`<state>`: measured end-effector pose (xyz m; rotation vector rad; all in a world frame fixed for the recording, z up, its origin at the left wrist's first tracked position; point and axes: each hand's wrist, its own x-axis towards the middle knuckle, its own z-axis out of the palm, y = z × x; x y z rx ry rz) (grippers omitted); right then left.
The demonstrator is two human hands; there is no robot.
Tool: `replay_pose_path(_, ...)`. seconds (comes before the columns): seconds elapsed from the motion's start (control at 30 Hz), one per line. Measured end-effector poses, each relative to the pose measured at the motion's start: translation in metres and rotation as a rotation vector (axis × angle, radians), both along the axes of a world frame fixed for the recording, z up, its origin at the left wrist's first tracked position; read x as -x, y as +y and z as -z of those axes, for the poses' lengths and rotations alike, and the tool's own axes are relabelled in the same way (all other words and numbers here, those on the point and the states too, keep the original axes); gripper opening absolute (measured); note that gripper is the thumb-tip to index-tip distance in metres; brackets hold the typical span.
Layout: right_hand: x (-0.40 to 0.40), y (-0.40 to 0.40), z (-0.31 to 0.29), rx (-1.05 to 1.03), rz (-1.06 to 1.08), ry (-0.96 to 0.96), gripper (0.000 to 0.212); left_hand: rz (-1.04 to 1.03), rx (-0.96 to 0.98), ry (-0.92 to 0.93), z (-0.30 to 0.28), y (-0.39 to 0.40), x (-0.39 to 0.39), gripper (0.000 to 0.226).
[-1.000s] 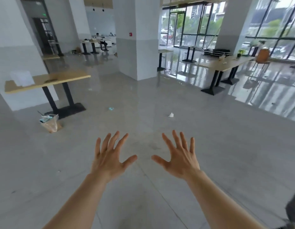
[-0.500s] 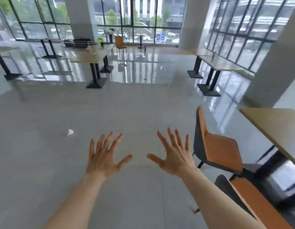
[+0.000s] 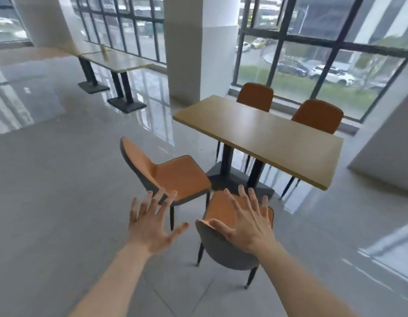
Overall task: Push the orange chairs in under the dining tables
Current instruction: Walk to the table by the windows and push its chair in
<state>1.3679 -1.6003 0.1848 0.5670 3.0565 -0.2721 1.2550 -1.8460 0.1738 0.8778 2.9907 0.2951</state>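
A wooden dining table (image 3: 262, 136) on black legs stands ahead of me to the right. Two orange chairs stand away from its near side: one (image 3: 175, 175) to the left, turned sideways, and a nearer one (image 3: 223, 245) with its grey back towards me. Two more orange chairs (image 3: 255, 96) (image 3: 317, 116) sit tucked in on the far side. My left hand (image 3: 152, 223) hovers open, fingers spread, in front of the sideways chair. My right hand (image 3: 246, 223) is spread open just above the near chair's back, holding nothing.
A white pillar (image 3: 187, 49) rises behind the table, with tall windows (image 3: 313, 42) beyond. A second long table (image 3: 116, 59) stands at the far left by the windows. A white wall (image 3: 390, 143) closes in on the right. Glossy grey floor stretches to my left.
My view has swung right, from the open hall to this table and its chairs, which are now close in front. Both hands stay open and spread, now over the two near chairs.
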Motion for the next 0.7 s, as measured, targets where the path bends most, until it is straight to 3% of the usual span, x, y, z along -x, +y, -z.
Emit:
replay_pose_path(0.33,-0.034,0.062,0.073,0.061,0.343,-0.187,0.105,0.417,0.001,-0.131,0.077,0.124,0.025,0.096)
replay_pose_path(0.6,-0.047,0.049,0.144,0.241,0.44,-0.275,0.102,0.571,0.074,-0.275,0.163,0.14,0.038,0.086)
replay_pose_path(0.7,-0.044,0.041,0.158,0.172,0.458,-0.206,0.107,0.598,0.078,-0.315,0.179,0.139,0.047,0.08)
